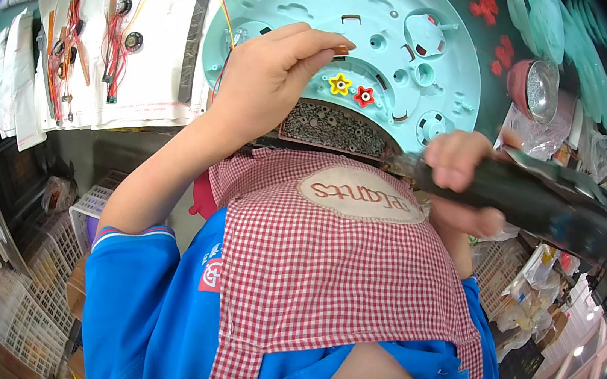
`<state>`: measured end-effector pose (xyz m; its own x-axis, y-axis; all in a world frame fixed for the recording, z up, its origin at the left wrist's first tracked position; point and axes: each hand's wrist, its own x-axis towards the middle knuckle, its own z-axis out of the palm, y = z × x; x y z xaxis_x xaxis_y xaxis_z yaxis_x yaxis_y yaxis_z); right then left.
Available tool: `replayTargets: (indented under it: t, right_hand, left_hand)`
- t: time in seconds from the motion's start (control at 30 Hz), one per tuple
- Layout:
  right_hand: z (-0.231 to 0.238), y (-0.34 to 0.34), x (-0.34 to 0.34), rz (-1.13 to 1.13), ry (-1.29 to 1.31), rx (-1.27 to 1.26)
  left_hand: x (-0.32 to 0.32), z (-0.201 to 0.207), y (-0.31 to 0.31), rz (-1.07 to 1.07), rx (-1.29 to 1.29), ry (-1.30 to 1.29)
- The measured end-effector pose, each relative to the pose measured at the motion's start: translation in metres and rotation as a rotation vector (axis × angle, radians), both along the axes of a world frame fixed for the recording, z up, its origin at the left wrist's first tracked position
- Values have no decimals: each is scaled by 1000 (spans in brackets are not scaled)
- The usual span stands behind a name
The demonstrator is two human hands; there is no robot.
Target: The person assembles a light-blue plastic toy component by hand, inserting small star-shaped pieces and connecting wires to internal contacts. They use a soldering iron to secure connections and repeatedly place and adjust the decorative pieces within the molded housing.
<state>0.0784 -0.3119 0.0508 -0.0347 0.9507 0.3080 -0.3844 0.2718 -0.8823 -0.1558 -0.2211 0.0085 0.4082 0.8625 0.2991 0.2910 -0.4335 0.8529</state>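
Turquoise round shell bears 2 stars; left hand pinches coppery piece, right hand clasps black tool

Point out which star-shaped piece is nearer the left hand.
The yellow star. The red star sits lower and to its right, farther from the left hand.

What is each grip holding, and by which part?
Left grip: a small orange-brown piece, which part cannot be told. Right grip: a blurred dark tool, around its body near the narrow end.
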Motion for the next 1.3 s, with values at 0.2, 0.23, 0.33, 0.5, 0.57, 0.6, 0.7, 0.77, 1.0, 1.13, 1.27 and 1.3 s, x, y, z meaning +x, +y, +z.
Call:
replayTargets:
  t: [0.2, 0.23, 0.33, 0.5, 0.57, 0.6, 0.7, 0.77, 1.0, 1.13, 1.27, 1.3]
  right_hand:
    - [-30, 10, -12, -317, -83, 26]
    - [-30, 15, -12, -397, -170, 17]
    - [-29, 10, -16, -273, -1, -94]
    - [-49, 7, -30, -148, -163, -143]
    - [-46, 12, -30, -136, -223, -190]
    - [-44, 14, -27, -118, -115, -150]
    - [-29, 19, -13, -99, 58, -32]
    - [-13, 22, -8, -75, 93, 35]
    - [2, 33, -7, -10, 130, 48]
    - [5, 32, -3, -50, 121, 52]
    - [9, 33, -6, 5, 133, 68]
    - [8, 33, -8, 0, 136, 71]
  left_hand:
    - [0, 5, -10, 20, -53, -41]
    - [4, 6, -12, 13, -9, -14]
    - [19, -1, -6, -35, 26, -15]
    - [25, -1, 8, -28, 81, -130]
    - [22, 6, 11, -30, 130, -105]
    - [20, 12, 8, -15, -15, -102]
    - [16, 18, -12, 36, -200, -80]
    - [13, 0, -19, -142, 129, 99]
    - [34, -6, -29, -189, 285, 319]
    - [31, -11, -29, -192, 350, 318]
    - [30, -7, -28, -207, 332, 307]
    - [30, -8, -27, -200, 345, 293]
